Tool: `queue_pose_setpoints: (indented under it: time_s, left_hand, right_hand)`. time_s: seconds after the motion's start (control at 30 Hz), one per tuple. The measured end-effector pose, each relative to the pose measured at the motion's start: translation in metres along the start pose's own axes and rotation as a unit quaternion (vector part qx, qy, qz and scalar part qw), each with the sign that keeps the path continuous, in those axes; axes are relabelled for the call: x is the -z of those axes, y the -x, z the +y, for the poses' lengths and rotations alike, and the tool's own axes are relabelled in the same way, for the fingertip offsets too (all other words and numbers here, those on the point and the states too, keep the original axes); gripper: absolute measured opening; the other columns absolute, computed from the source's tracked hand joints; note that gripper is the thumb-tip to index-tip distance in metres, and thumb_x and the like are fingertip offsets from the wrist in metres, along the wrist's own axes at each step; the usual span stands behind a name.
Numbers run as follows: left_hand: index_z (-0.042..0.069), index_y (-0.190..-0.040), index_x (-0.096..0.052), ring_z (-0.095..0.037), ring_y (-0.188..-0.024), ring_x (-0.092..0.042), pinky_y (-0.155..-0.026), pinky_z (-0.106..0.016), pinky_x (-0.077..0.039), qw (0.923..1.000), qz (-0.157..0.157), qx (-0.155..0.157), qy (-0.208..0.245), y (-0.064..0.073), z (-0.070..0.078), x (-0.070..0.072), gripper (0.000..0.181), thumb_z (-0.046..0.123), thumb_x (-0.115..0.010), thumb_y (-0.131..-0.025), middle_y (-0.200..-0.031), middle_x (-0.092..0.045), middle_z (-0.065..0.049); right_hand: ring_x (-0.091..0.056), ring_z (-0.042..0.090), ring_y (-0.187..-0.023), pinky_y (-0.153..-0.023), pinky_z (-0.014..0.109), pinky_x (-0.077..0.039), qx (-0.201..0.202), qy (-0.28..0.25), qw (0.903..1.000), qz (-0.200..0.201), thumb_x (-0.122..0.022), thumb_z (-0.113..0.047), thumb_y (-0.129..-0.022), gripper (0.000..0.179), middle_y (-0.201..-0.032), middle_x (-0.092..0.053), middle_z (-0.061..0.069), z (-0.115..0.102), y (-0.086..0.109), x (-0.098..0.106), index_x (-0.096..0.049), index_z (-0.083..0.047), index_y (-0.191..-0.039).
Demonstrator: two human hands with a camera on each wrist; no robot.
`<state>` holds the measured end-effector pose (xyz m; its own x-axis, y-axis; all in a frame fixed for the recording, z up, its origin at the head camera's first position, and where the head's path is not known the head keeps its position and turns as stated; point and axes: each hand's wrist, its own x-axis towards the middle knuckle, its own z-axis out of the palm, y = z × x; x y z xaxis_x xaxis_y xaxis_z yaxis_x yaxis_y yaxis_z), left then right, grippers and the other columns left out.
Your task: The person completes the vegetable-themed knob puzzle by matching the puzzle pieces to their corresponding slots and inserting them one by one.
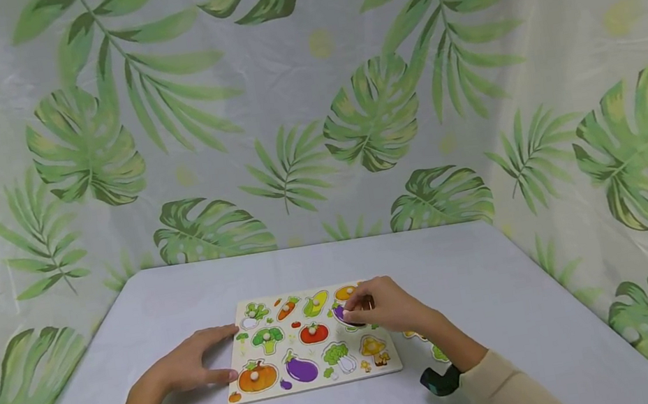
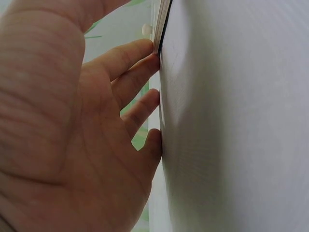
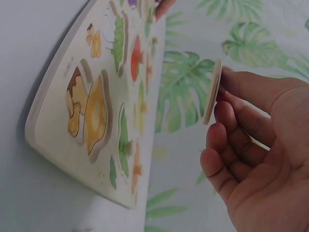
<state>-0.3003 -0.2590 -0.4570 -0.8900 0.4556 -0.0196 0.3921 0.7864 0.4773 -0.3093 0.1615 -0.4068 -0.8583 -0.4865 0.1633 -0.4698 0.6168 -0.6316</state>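
Observation:
A wooden vegetable puzzle board [image 1: 382, 370] lies on the white table, printed with several vegetables. My right hand [image 1: 393, 305] pinches a purple eggplant puzzle piece [image 1: 338, 312] over the board's right part. Seen edge-on in the right wrist view, the thin wooden piece [image 3: 212, 94] is held between thumb and fingers, apart from the board. My left hand [image 1: 191, 364] rests at the board's left edge, thumb and fingers spread, fingertips touching the edge and table. Knobbed pieces such as the tomato [image 1: 314, 333], broccoli [image 1: 267, 340] and pumpkin [image 1: 257, 377] sit in the board.
Beside the board's right edge, partly behind the right forearm, lie loose pieces, one of them green [image 1: 439, 353]. The eggplant picture [image 1: 302, 369] and the mushroom picture [image 1: 374, 348] on the board show no knobs. A leaf-patterned curtain [image 1: 282, 95] stands behind the table.

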Motion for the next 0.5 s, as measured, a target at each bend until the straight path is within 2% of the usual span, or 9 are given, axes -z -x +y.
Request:
queue_pose_setpoints:
  time_s: [0.23,0.5]
  left_hand:
    - [0.015,-0.156,-0.046,-0.05,-0.148,-0.036,-0.115,-0.075,-0.03,1.0,0.001,-0.004,0.001,0.001,0.001,0.001,0.091,0.056,-0.078,-0.081,-0.16,-0.043,-0.02]
    - [0.015,-0.156,-0.046,-0.05,-0.148,-0.036,-0.115,-0.075,-0.03,1.0,0.0,-0.003,-0.001,0.0,0.0,0.001,0.091,0.057,-0.078,-0.081,-0.161,-0.043,-0.019]
  right_hand:
    - [-0.054,0.012,-0.073,-0.061,0.02,-0.045,0.006,0.001,1.0,-0.005,-0.079,-0.03,-0.093,0.01,-0.081,-0.063,-0.008,-0.012,-0.007,-0.008,-0.077,-0.02,-0.094]
    - [-0.053,0.009,-0.07,-0.06,0.02,-0.046,0.03,0.001,0.9994,-0.019,-0.079,-0.029,-0.093,0.009,-0.079,-0.065,-0.011,-0.024,-0.014,-0.018,-0.077,-0.02,-0.093]
